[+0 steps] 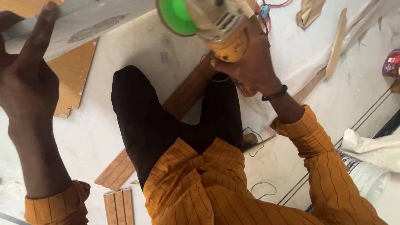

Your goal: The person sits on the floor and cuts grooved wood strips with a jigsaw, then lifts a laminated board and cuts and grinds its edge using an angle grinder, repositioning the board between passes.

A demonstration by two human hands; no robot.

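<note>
Angle grinder [216, 18] is gripped tight in the right hand [248, 66], green disc [175, 9] turned toward the grey panel strip [88, 19], which is pinched by the left hand [13, 70], long axis running left-right.

R hand [248, 63] grips grinder [211, 16]; L hand [13, 65] steadies panel [83, 19].
</note>
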